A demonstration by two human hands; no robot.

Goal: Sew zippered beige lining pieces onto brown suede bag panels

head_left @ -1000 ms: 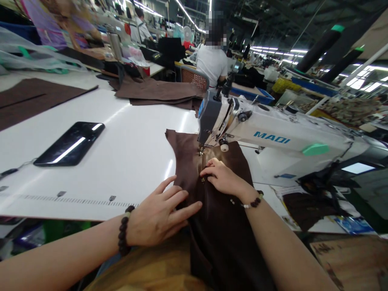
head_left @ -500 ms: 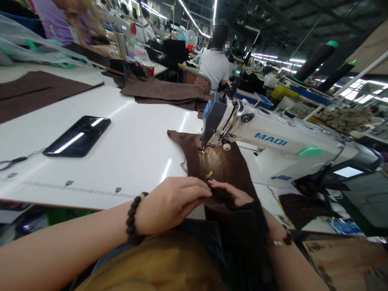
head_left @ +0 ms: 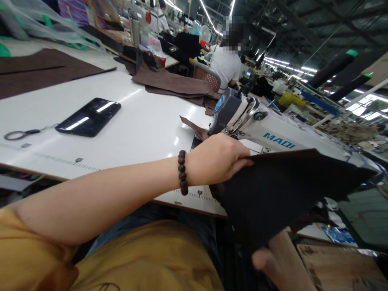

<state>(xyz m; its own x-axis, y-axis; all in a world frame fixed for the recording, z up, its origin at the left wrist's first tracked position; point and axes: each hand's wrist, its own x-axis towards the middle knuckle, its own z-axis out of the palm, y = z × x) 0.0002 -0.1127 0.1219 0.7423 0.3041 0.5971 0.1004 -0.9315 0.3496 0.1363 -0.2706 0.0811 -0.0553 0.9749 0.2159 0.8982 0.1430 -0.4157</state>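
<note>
My left hand (head_left: 216,159) pinches the edge of a dark brown fabric piece (head_left: 281,190), which is lifted and fanned out to the right in front of the sewing machine (head_left: 275,137). A beaded bracelet circles the left wrist. Under the hanging fabric is my right hand (head_left: 265,260); a blurred digit shows at the cloth's lower edge and the remaining fingers are hidden. A narrow brown strip of cloth (head_left: 194,126) lies on the table by the machine head. The needle area is covered by my left hand and the fabric.
A black phone (head_left: 91,117) with a ring strap (head_left: 18,134) lies on the white table (head_left: 145,133). Brown cut pieces (head_left: 176,83) are piled at the back, with another brown panel (head_left: 45,68) at left. A seated person (head_left: 226,64) is beyond the machine; a wooden board (head_left: 339,266) is at lower right.
Both hands were low at the fabric lying under the machine head, a zipper pull showing. Now my left hand has raised the fabric up and rightward, and my right hand is lower, beneath it.
</note>
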